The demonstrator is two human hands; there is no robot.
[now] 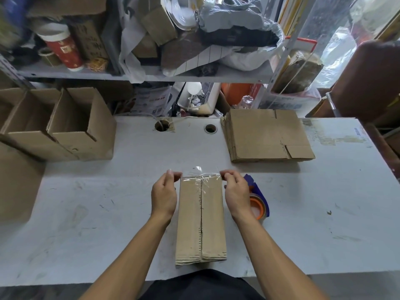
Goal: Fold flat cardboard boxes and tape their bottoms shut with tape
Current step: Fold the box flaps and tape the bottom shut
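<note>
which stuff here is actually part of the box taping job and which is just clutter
In use: box being taped, clear tape, tape dispenser, flat box stack, folded boxes.
Lying about: red-and-white cup, shelf bags, twine ball.

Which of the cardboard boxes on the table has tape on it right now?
The box between the hands, clear tape on its seam's far end. The flat stack and open boxes show none.

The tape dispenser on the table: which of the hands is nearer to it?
The right hand. It is directly beside the tape dispenser, partly covering it. The left hand is on the far side of the box.
</note>
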